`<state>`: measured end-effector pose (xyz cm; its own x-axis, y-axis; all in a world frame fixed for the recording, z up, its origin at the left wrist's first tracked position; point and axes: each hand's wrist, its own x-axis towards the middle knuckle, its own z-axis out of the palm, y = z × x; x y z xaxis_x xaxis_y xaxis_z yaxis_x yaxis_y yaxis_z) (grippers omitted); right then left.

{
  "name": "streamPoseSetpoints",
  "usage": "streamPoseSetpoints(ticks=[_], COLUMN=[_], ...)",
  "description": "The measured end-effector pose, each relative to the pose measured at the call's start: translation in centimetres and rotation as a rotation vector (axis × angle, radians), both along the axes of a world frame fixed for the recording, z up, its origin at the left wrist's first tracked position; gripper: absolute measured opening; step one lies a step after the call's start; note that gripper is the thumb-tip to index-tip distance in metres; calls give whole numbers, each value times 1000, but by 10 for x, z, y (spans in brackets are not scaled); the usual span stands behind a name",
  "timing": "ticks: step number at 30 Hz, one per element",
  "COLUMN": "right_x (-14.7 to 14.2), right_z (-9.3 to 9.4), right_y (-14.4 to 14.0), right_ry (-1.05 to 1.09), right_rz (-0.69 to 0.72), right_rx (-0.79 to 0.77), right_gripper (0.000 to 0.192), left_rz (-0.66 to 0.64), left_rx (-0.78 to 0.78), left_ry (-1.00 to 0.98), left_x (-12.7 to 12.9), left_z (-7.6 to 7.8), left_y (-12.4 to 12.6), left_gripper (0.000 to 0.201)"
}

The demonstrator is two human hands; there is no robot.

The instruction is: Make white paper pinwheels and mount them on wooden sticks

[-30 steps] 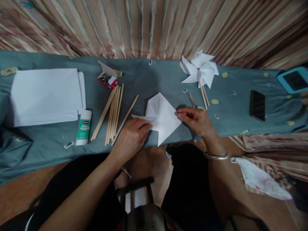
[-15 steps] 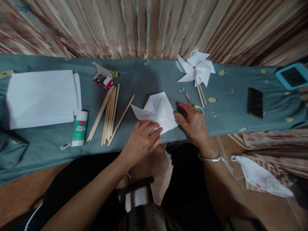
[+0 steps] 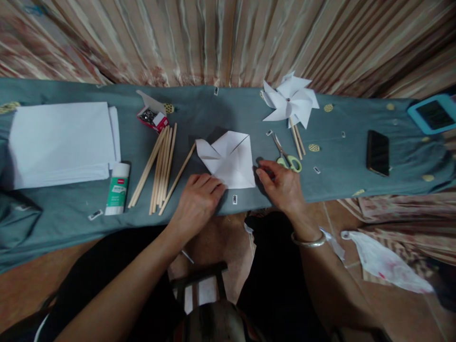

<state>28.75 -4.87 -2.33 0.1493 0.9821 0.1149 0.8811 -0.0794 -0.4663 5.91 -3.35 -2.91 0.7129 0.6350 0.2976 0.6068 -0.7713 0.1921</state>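
Observation:
A white cut square of paper (image 3: pixel 235 164) lies on the cloth in front of me, with slits and a curled flap at its upper left. My left hand (image 3: pixel 201 199) is closed at the paper's lower left corner, fingers together on it. Just off the right edge, my right hand (image 3: pixel 283 185) is half curled, thumb and forefinger apart with nothing visible between them. Scissors with green handles (image 3: pixel 289 161) lie right behind the right hand. A finished paper pinwheel (image 3: pixel 288 100) on wooden sticks (image 3: pixel 297 138) rests farther back.
Several wooden sticks (image 3: pixel 162 171), a glue stick (image 3: pixel 117 189), an opened red box of metal pins (image 3: pixel 153 118) and stacked white paper (image 3: pixel 62 142) are on the left. A phone (image 3: pixel 378 152) and blue-framed device (image 3: pixel 432 114) lie right. The blue-green cloth's near edge borders my lap.
The paper has turned and shifted slightly away from me, uncovering a printed mark on the cloth. My left hand has moved left; my right hand has come off the paper's edge.

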Motion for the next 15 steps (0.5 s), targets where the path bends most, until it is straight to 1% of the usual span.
streamPoseSetpoints(ticks=[2, 4, 10, 15], right_x=[-2, -4, -5, -3], right_z=[1, 1, 3, 4], right_y=[-2, -3, -5, -7], right_ry=[27, 48, 61, 82], right_rz=[2, 10, 23, 14], right_rx=[-13, -26, 12, 3], right_gripper=[31, 30, 28, 29], left_rz=[45, 62, 21, 15], left_rx=[24, 48, 40, 25], left_ry=[-5, -20, 10, 80], left_x=[-5, -5, 10, 16], left_z=[0, -1, -5, -3], left_y=[2, 3, 8, 10], left_gripper=[17, 15, 13, 11])
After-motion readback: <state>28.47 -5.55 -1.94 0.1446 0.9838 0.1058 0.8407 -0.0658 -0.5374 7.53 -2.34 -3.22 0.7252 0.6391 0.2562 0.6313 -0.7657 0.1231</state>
